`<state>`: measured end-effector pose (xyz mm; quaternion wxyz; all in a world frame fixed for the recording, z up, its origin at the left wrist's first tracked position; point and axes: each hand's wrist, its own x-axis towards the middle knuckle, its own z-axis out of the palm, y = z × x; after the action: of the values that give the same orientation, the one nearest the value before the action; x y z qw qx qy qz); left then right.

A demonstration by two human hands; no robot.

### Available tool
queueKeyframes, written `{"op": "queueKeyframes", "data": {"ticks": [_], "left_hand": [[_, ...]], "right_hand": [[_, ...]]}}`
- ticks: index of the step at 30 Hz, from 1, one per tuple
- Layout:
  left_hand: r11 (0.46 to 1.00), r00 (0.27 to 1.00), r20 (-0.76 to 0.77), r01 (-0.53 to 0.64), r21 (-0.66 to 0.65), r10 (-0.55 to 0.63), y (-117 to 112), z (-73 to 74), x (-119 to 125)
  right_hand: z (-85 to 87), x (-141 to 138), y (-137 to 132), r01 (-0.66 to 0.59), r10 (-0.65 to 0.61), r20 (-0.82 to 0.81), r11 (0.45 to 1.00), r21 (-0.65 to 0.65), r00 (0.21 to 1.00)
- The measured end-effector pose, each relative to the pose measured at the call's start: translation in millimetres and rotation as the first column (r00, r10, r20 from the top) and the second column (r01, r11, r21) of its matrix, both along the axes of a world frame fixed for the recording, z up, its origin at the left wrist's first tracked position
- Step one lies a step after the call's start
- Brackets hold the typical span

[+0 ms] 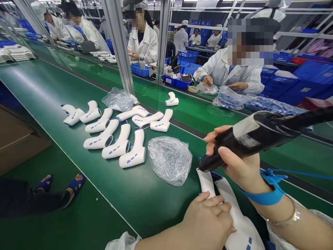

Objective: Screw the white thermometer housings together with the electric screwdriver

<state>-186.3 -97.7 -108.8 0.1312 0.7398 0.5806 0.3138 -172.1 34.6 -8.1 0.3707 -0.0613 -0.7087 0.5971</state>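
Note:
My right hand (238, 166) is wrapped round a black electric screwdriver (267, 130) with a pale label and a thick dark cable. Its tip end meets the end of a white plastic housing (206, 182) at the bottom right; the bit itself is hidden. Over that housing my left hand (208, 220) curls its fingers, pressing it down at the bench edge. A second white housing (231, 201) with blue button shapes lies right beside it, partly under my fingers. A clear bag of small screws (170, 159) sits just left of the screwdriver tip.
Several white gun-shaped housings (132, 151) lie on the green bench (65, 146). Behind them is another clear bag (121, 100), near a metal post (121, 52). Across the bench a co-worker (234, 73) handles plastic bags, with blue bins (178, 81) alongside. A person's sandalled feet (75, 184) show at lower left.

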Motion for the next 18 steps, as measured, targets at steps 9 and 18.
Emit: {"op": "queueKeyframes", "data": {"ticks": [9, 18], "left_hand": [[1.000, 0.998, -0.065, 0.014, 0.010, -0.014, 5, -8.4, 1], [0.989, 0.996, -0.083, -0.029, 0.147, 0.042, 13, -19.7, -1]], "right_hand": [[0.9, -8, 3, 0.053, -0.052, 0.040, 0.998, -0.030, 0.998], [-1.7, -16, -9, 0.161, -0.160, 0.051, 0.987, -0.025, 0.986]]}}
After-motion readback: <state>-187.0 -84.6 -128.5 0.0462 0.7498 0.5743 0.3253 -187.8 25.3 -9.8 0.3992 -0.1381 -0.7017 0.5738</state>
